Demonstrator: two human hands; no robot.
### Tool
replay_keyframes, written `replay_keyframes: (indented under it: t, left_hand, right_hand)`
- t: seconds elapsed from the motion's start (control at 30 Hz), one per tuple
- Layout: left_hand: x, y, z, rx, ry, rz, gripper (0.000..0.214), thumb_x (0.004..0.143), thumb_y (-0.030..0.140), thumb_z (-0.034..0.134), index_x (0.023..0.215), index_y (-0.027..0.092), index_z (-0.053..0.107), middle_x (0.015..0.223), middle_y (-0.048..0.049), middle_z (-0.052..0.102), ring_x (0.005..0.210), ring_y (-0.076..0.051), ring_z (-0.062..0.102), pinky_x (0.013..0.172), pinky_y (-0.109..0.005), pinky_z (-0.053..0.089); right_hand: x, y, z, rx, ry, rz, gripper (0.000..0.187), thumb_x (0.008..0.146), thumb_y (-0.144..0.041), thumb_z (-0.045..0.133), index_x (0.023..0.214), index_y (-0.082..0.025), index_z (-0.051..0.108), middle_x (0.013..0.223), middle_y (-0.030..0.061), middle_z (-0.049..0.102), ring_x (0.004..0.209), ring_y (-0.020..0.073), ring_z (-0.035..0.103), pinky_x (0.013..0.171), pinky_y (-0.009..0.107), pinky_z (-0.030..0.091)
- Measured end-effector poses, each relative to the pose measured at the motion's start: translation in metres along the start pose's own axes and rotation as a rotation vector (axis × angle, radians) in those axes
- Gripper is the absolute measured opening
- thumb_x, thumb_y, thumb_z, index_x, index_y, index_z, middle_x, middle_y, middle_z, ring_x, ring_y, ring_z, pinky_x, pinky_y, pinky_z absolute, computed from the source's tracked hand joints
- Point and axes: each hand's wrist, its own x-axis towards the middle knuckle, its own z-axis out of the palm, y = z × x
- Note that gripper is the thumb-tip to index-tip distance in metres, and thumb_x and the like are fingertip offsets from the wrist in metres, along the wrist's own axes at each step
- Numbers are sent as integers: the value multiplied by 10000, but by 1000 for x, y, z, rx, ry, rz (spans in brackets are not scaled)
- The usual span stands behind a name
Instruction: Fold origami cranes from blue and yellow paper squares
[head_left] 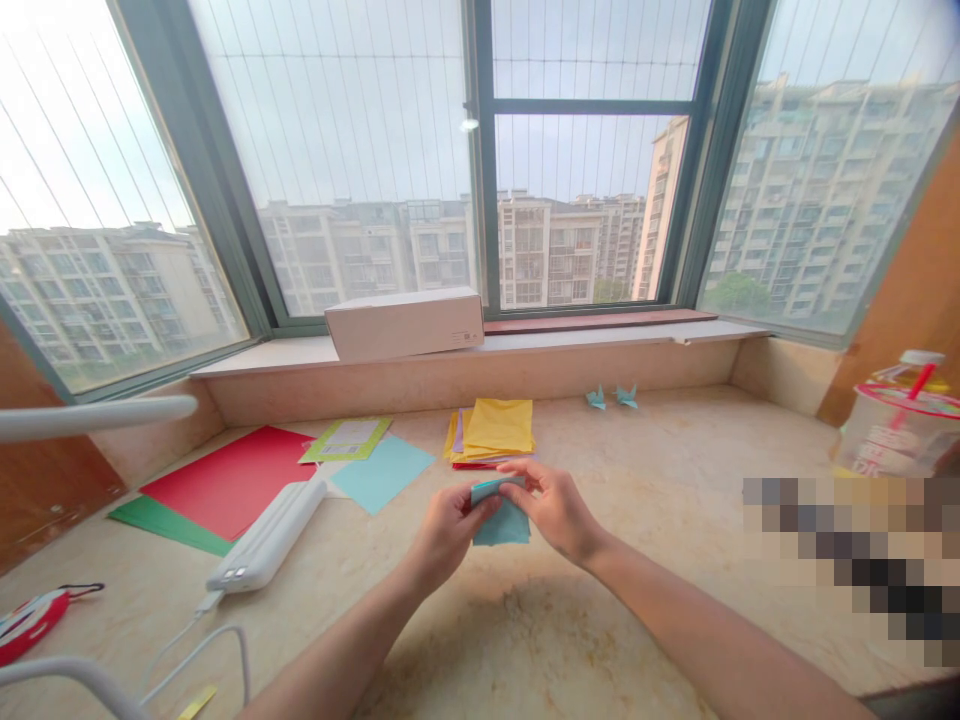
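Blue paper [502, 528], folded, is nearest in my view, held over the counter [480, 650]; I see the left hand's [448, 520] fingers and the right hand's [559, 510] pinched onto its upper part. Just beyond lies a stack of coloured paper [501, 425], then two small folded birds [627, 398], then a white box [409, 328] on the windowsill [592, 336].

The left hand [450, 520] and right hand [561, 512] are bare, like both slender forearms [679, 610]
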Motion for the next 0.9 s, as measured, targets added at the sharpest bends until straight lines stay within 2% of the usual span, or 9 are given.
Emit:
replay_keyframes:
  t: [0.13, 0.27, 0.33, 0.43, 0.5, 0.6, 0.67, 0.77, 0.9]
  left_hand:
    - [2, 5, -4, -44, 52, -30, 337, 763, 464, 721, 849, 138, 706, 698, -31, 687, 598, -152, 602, 524, -236, 466]
    - [7, 6, -12, -96, 245, -23, 357, 684, 421, 807, 852, 134, 680, 808, -55, 727, 722, -167, 652, 644, -241, 489]
    - [9, 4, -14, -213, 275, -56, 423, 668, 434, 819, 930, 144, 657, 839, -61, 736, 722, -176, 667, 658, -261, 501]
    - [9, 3, -15, -346, 158, -113, 474, 701, 448, 797, 1036, 158, 631, 897, -74, 740, 754, -194, 684, 696, -299, 519]
    - [7, 5, -14, -289, 53, -124, 439, 709, 449, 789, 994, 140, 660, 874, -78, 734, 768, -203, 680, 701, -296, 514]
    - [3, 7, -10, -136, -115, -117, 413, 706, 469, 781, 913, 118, 709, 835, -87, 727, 759, -212, 668, 679, -287, 502]
    - [0, 7, -7, -98, -207, -121, 416, 725, 494, 755, 909, 122, 726, 815, -82, 726, 730, -206, 662, 665, -287, 499]
    - [-1, 5, -4, -86, -176, -122, 418, 770, 531, 699, 898, 133, 732, 778, -62, 722, 677, -186, 649, 632, -270, 489]
    - [2, 0, -5, -49, -68, -107, 399, 786, 527, 684, 878, 141, 726, 778, -62, 724, 671, -186, 647, 595, -255, 480]
  right_hand:
    - [-1, 0, 5, 181, 62, 93, 196, 854, -346, 627, 938, -173, 665, 867, 58, 731, 791, 194, 701, 709, 304, 566]
    - [-5, 3, 9, 208, -93, 116, 152, 853, -295, 598, 950, -180, 616, 615, -40, 610, 517, 122, 603, 520, 237, 508]
    - [-8, 6, 13, 191, -131, 106, 142, 867, -293, 576, 930, -178, 630, 644, -27, 625, 536, 121, 611, 542, 241, 518]
    - [-8, 6, 14, 166, -34, 41, 211, 916, -339, 525, 979, -184, 653, 872, 47, 706, 717, 156, 674, 645, 274, 554]
    - [-7, 3, 11, 73, 37, -15, 241, 935, -347, 507, 1043, -195, 660, 966, 68, 716, 810, 174, 674, 690, 284, 547]
    - [-4, 0, 3, -108, 115, -47, 252, 938, -327, 513, 1089, -196, 665, 943, 71, 723, 782, 172, 647, 683, 282, 517]
    - [-3, -1, -1, -171, 106, -58, 232, 932, -313, 525, 1058, -194, 679, 916, 61, 720, 704, 156, 617, 643, 274, 500]
    - [-4, -1, -3, -223, -36, -149, 195, 933, -273, 529, 1005, -203, 696, 885, 42, 707, 722, 157, 612, 667, 276, 497]
    - [-6, 2, 0, -289, -141, -226, 220, 923, -244, 565, 1121, -216, 659, 1002, 57, 684, 875, 186, 622, 803, 325, 506]
